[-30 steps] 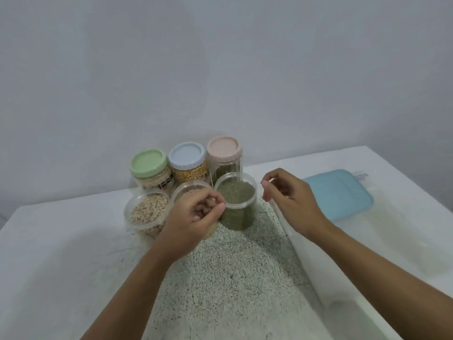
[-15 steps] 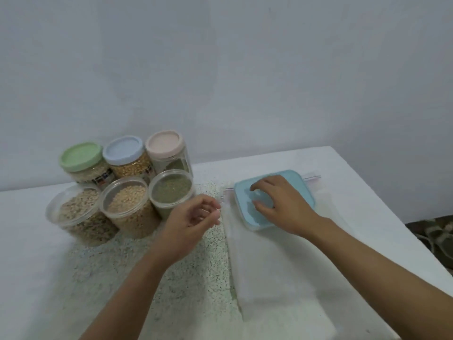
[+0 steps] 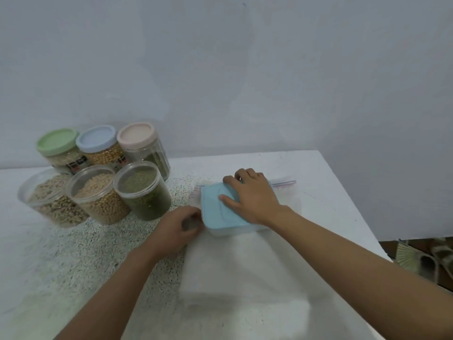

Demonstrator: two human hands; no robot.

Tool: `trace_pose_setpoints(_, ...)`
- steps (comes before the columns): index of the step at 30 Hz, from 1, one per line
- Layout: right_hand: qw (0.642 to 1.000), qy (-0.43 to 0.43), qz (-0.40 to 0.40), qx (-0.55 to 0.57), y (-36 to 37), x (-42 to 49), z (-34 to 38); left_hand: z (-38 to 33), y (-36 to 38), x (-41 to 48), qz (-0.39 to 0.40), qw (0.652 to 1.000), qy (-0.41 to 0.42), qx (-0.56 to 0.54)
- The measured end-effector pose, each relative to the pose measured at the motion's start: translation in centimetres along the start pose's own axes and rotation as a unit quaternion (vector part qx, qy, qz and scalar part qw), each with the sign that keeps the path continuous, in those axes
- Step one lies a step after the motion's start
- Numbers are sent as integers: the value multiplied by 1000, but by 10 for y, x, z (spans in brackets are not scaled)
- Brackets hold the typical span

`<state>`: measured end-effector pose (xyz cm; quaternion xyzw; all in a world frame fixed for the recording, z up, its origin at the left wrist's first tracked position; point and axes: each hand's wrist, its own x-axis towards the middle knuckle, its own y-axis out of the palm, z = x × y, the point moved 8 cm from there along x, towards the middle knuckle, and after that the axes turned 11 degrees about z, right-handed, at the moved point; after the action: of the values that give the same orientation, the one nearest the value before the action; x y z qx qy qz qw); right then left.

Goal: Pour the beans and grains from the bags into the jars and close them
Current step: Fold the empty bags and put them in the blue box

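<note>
A clear rectangular container (image 3: 230, 233) with a light blue lid (image 3: 215, 212) stands on flat clear zip bags (image 3: 240, 271) in the middle of the table. My right hand (image 3: 252, 195) lies on the lid, fingers curled over its far edge and thumb on top. My left hand (image 3: 171, 231) grips the container's near-left corner with curled fingers. To the left stand three open jars: green beans (image 3: 144, 195), yellow beans (image 3: 100, 200) and mixed pale grains (image 3: 51, 202). Behind them are three closed jars with green (image 3: 57, 141), blue (image 3: 96, 138) and pink (image 3: 136, 134) lids.
Small spilled grains (image 3: 98, 253) cover the white table to the left of the bags. A bag's zip strip (image 3: 284, 184) sticks out behind the container. The table's right edge (image 3: 355, 212) drops off to the floor, where some clutter (image 3: 429, 261) lies. A plain wall stands behind.
My right hand went from beside the green-bean jar to the blue lid and took hold of it. My left hand left the jars and came to the container's left corner. The view swung right.
</note>
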<state>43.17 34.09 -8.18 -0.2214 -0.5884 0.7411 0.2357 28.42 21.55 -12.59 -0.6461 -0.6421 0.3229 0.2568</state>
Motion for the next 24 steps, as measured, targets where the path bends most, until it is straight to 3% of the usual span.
trace_pose_setpoints(4, 1000, -5, -15, 8, 4, -2, -1, -10, 5, 2, -10, 1000, 0, -3)
trace_pose_setpoints(9, 994, -45, -93, 25, -8, -16, 10, -7, 15, -6, -17, 1000, -9, -7)
trace_pose_setpoints(12, 992, -77, -75, 68, -6, -22, 19, 1, 21, -14, 20, 1000, -17, -6)
trace_pose_setpoints(21, 991, -94, -72, 62, 9, -19, 17, -16, 30, -28, 104, 993, 26, -44)
trace_pose_setpoints(24, 986, -148, -79, 22, 14, -20, 32, -23, 36, -25, 67, 997, 19, -27)
